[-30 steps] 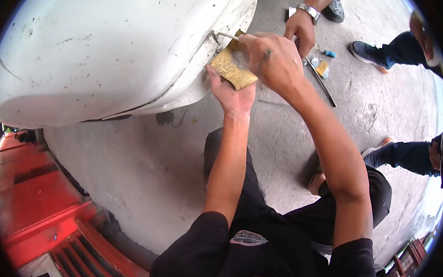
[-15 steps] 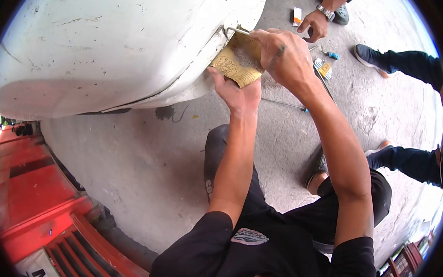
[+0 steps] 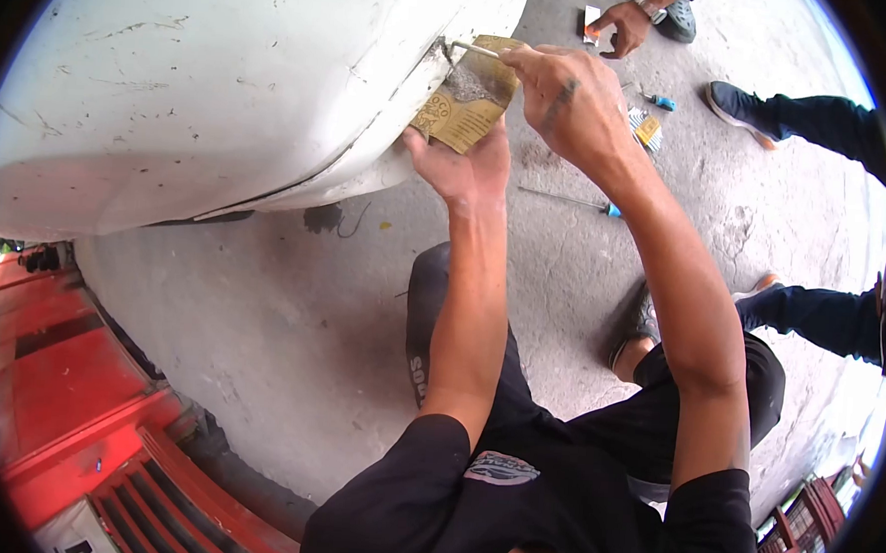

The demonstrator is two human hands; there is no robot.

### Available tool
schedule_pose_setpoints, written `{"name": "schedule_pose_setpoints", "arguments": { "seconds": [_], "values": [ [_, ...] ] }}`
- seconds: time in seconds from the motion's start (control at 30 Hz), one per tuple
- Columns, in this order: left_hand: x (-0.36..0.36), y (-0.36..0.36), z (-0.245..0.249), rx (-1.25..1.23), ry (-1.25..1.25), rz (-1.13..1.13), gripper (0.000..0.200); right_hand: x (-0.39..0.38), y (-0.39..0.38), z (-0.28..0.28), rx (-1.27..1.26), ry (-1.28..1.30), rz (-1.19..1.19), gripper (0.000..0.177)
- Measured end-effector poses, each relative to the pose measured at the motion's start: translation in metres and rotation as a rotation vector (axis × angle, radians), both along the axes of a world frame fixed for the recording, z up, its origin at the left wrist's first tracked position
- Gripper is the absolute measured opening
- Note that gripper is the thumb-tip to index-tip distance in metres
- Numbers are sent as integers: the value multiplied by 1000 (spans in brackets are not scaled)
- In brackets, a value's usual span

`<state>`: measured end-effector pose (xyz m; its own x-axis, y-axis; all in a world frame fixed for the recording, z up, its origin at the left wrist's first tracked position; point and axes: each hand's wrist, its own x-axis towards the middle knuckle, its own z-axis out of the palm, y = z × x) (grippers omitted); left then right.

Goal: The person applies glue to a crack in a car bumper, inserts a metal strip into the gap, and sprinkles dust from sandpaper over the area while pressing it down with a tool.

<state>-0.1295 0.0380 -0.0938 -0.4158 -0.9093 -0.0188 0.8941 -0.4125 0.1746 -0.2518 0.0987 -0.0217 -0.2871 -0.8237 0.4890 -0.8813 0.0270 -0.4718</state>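
My left hand (image 3: 469, 163) holds a tan printed sheet of sandpaper (image 3: 461, 120) from below, its lettered back up. A grey, whitish smear shows on the middle of the sheet. In the closed fingers of my right hand (image 3: 570, 95) is a thin pale rod (image 3: 478, 50). Its tip meets a dark, damaged spot by the seam of the white vehicle panel (image 3: 273, 77). The sandpaper lies just below the rod, close to the panel edge. My right hand hides the rod's other end.
Another person's hand (image 3: 626, 28) touches a white and orange box (image 3: 590, 26) on the concrete floor (image 3: 299, 349). Blue-handled screwdrivers (image 3: 612, 210) and a striped yellow packet (image 3: 646, 132) lie at right. A standing person's shoe (image 3: 737, 112) is beyond them. A red vehicle (image 3: 67, 377) is at lower left.
Both my hands have shifted slightly up in view, with the sandpaper and the rod. The other person's hand has moved up and left onto the box.
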Motion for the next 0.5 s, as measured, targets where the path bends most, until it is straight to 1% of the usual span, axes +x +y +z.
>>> {"name": "schedule_pose_setpoints", "arguments": {
  "seconds": [0.17,0.23,0.27,0.33,0.37,0.43,0.5],
  "values": [
    [2,-4,4,35,51,13,61,-3,-2,-4,-38,5,-3,11],
    [6,-6,3,9,31,-8,58,-3,-2,-4,-26,13,1,16],
    [8,-7,2,9,30,-7,58,-2,-2,-4,-26,12,2,16],
    [10,-9,1,15,31,-38,55,-2,-1,-4,-15,20,-10,22],
    [11,-9,2,16,33,-38,55,-2,-1,-4,-15,21,-10,22],
    [15,-10,2,34,39,-59,53,-2,-2,-6,-33,38,-21,30],
    [18,-10,3,35,43,-60,52,-2,-1,-7,-28,44,-20,32]
  ]
}}
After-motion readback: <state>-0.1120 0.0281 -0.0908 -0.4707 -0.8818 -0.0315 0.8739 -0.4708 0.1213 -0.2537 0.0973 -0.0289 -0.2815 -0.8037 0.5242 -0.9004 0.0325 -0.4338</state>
